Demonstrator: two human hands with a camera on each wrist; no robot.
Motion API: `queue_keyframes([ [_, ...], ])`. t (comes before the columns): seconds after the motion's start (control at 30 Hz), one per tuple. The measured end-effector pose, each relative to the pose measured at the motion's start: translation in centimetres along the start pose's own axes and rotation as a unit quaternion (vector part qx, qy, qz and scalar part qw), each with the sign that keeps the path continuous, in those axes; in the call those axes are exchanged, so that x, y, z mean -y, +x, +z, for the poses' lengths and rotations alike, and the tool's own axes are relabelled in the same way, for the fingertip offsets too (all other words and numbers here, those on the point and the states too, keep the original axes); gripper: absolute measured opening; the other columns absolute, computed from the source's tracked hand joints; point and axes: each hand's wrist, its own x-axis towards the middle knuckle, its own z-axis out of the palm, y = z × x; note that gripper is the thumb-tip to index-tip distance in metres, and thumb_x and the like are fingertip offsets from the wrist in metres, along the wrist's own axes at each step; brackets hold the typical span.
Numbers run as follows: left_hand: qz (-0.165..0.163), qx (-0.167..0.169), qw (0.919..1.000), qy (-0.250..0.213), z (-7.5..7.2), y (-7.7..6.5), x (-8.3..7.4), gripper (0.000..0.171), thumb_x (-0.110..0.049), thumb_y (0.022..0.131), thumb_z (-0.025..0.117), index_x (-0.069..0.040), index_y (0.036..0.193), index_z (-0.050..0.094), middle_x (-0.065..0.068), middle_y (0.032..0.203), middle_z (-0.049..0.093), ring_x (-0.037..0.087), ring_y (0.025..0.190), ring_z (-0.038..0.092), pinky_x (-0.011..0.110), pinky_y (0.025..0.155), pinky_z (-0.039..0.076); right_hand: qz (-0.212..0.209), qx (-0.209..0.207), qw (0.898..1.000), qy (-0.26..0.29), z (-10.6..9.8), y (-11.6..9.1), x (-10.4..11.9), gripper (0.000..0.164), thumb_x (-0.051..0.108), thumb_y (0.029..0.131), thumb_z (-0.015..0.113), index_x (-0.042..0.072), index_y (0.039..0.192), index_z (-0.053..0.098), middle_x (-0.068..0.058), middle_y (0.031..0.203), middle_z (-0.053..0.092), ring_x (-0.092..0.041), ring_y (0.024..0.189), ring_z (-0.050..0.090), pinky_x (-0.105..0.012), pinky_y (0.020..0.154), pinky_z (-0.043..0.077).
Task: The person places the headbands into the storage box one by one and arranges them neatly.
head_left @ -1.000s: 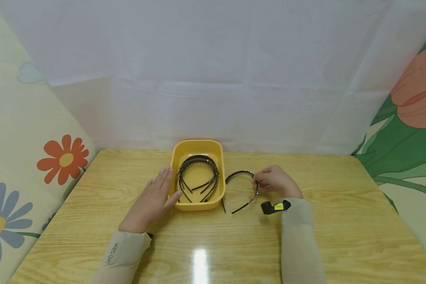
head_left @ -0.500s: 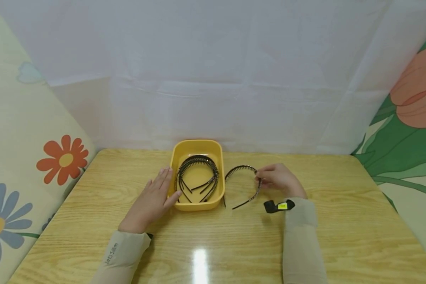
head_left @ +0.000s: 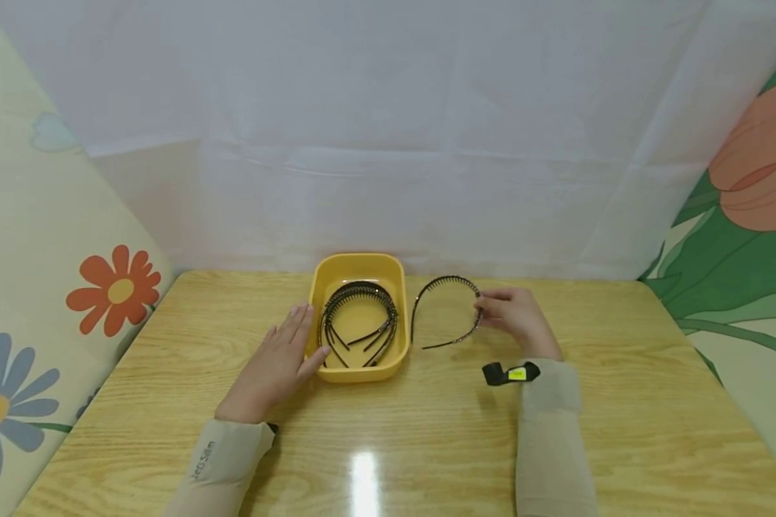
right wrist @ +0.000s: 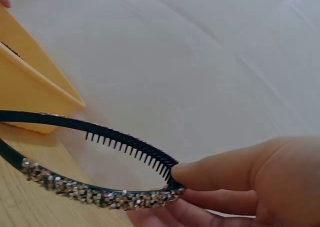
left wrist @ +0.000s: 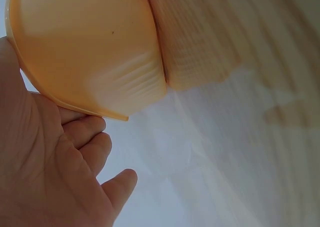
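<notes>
A black toothed headband with glittery stones is pinched at its right side between the thumb and fingers of my right hand. In the right wrist view the stones and the row of comb teeth show clearly, and the band hangs over the table. My left hand rests with extended fingers on the left rim of a yellow plastic bin. The left wrist view shows those fingers along the outside edge of the bin. Several more black headbands lie stacked inside the bin.
The wood-grain table carries the bin near its back edge. A white cloth hangs right behind the table. Floral panels stand at both sides.
My right hand has lifted the headband and moved it away from me and slightly right, beside the bin. My left hand and the bin have stayed in place.
</notes>
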Motion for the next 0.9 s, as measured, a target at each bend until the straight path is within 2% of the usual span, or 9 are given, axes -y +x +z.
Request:
queue_keyframes([
  [0.27,-0.003,0.004,1.0,-0.001,0.0,0.1,0.0,0.08,-0.049,0.108,0.04,0.007,0.159,0.014,0.025,0.166,0.012,0.042,0.153,0.012,0.064,0.121,0.013,-0.033,-0.05,0.997,0.042,0.1,0.0,0.4,0.04,0.004,0.103,0.057,-0.015,0.137,0.052,-0.014,0.108,0.069,-0.012,0.089,0.069,-0.025,0.084,0.06],
  [0.37,-0.003,0.003,1.0,0.001,0.0,0.1,0.1,0.08,-0.049,0.108,0.04,0.007,0.159,0.014,0.025,0.166,0.013,0.042,0.153,0.012,0.063,0.121,0.013,-0.042,-0.061,0.996,0.058,0.1,-0.2,0.6,0.039,0.005,0.103,0.057,-0.013,0.137,0.053,-0.014,0.111,0.068,-0.011,0.091,0.069,-0.025,0.086,0.059],
  [0.53,-0.003,0.004,1.0,0.001,0.0,0.2,0.2,0.08,-0.049,0.108,0.04,0.007,0.159,0.014,0.025,0.166,0.013,0.042,0.153,0.012,0.064,0.121,0.013,-0.049,-0.078,0.991,0.094,0.1,-0.3,1.0,0.04,0.007,0.102,0.06,-0.012,0.137,0.053,-0.021,0.121,0.065,-0.012,0.095,0.07,-0.026,0.089,0.058],
  [0.6,-0.003,0.004,1.0,0.001,0.0,0.2,0.2,0.08,-0.049,0.108,0.04,0.007,0.159,0.014,0.025,0.166,0.013,0.042,0.153,0.011,0.064,0.121,0.013,-0.055,-0.079,0.99,0.107,0.1,-0.4,1.1,0.04,0.007,0.102,0.06,-0.012,0.136,0.053,-0.021,0.12,0.065,-0.012,0.094,0.07,-0.026,0.089,0.058],
  [0.7,-0.003,0.002,1.0,0.002,0.0,0.2,0.2,0.08,-0.048,0.108,0.041,0.007,0.159,0.014,0.025,0.166,0.013,0.042,0.153,0.012,0.064,0.121,0.013,-0.069,-0.074,0.986,0.129,0.3,-0.5,1.3,0.031,0.005,0.101,0.061,-0.01,0.129,0.059,-0.013,0.108,0.07,-0.013,0.092,0.071,-0.027,0.087,0.059],
  [0.83,-0.002,0.0,1.0,0.003,0.0,0.1,0.2,0.08,-0.048,0.108,0.041,0.007,0.159,0.015,0.025,0.166,0.014,0.041,0.153,0.013,0.064,0.12,0.014,-0.085,-0.052,0.979,0.178,0.8,-0.5,1.4,0.011,0.001,0.1,0.061,0.0,0.109,0.068,-0.004,0.092,0.073,-0.015,0.087,0.072,-0.028,0.083,0.061],
  [0.9,-0.001,-0.001,1.0,0.003,0.0,0.1,0.2,0.079,-0.048,0.108,0.042,0.007,0.159,0.015,0.025,0.166,0.014,0.042,0.153,0.013,0.064,0.12,0.014,-0.091,-0.04,0.975,0.197,1.1,-0.5,1.5,0.012,-0.001,0.1,0.061,0.005,0.1,0.071,-0.005,0.089,0.074,-0.015,0.084,0.073,-0.028,0.08,0.061],
])
